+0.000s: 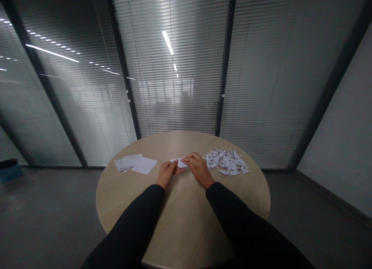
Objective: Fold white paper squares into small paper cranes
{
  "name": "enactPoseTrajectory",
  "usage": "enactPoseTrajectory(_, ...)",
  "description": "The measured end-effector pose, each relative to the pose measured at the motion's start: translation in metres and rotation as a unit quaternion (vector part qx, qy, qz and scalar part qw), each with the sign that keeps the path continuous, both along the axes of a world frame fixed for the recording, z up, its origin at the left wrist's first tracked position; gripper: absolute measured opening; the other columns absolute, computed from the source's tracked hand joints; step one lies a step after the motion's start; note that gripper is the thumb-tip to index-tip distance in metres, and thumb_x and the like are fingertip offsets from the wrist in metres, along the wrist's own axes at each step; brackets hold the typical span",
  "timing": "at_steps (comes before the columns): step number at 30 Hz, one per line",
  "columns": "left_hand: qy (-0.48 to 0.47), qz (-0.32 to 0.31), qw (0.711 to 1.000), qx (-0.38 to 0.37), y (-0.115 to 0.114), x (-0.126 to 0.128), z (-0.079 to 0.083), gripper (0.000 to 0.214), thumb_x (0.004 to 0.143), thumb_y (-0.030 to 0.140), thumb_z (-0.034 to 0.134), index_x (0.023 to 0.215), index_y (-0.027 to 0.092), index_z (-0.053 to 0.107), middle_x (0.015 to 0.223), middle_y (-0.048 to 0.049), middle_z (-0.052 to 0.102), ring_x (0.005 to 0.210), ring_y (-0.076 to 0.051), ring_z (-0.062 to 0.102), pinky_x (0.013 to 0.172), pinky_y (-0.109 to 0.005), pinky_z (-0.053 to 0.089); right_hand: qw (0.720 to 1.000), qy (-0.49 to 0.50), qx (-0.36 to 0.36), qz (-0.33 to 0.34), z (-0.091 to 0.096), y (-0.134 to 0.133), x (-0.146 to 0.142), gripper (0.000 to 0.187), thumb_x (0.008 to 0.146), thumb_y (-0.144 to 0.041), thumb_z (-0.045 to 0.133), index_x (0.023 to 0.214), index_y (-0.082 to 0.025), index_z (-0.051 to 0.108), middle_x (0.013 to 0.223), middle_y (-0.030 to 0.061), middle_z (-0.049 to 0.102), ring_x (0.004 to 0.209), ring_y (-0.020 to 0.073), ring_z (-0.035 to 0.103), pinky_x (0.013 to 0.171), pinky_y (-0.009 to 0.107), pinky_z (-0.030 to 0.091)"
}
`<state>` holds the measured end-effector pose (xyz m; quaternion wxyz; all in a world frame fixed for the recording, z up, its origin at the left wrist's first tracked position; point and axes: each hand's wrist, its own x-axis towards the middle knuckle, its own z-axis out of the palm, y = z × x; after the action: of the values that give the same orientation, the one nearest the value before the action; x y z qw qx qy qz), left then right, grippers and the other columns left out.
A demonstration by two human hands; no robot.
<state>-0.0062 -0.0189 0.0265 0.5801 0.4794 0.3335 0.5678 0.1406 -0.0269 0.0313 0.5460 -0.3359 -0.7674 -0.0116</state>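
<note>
A small piece of white paper (182,164) is held between my two hands over the middle of the round table. My left hand (167,173) pinches its left side, thumb on top. From the right, my right hand (199,169) has its fingers closed on the paper's other edge. The fingers hide part of the paper, so its exact folds cannot be made out. Left of my hands lie several loose sheets of white paper (144,165), partly overlapping. Close by my right hand is a heap of small, pointed folded paper pieces (229,162).
The round wooden table (186,222) has its curved edge all around my forearms. Behind it stands a glass partition with blinds (180,114). A white wall (340,145) is at the right. A dark-rimmed blue bin (10,172) stands on the floor at far left.
</note>
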Motion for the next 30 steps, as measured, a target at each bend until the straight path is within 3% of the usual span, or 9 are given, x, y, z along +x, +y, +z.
enactPoseTrajectory(17,-0.007,-0.011,1.0,0.004,-0.0018,0.0005,0.0026,0.033,0.056,0.041,0.071,0.052,0.014,0.053,0.047,0.0049,0.046,0.049,-0.011,0.052,0.063,-0.028,0.05,0.999,-0.027,0.039,0.006,-0.0048,0.0046,0.0026,0.02,0.088,-0.018,0.046,0.093,-0.022,0.065,0.083,0.0051,0.056,0.084,0.0176,0.052,0.074,0.032,0.045)
enactPoseTrajectory(30,-0.028,-0.003,1.0,0.007,-0.0014,-0.0033,0.0039,0.032,0.058,0.04,0.073,0.061,0.01,0.063,0.057,-0.001,0.058,0.057,-0.012,0.056,0.068,-0.03,0.052,0.996,-0.075,0.033,0.043,-0.0028,0.0061,0.0037,0.026,0.088,-0.015,0.043,0.101,-0.024,0.064,0.089,0.0061,0.058,0.089,0.0182,0.051,0.08,0.034,0.045)
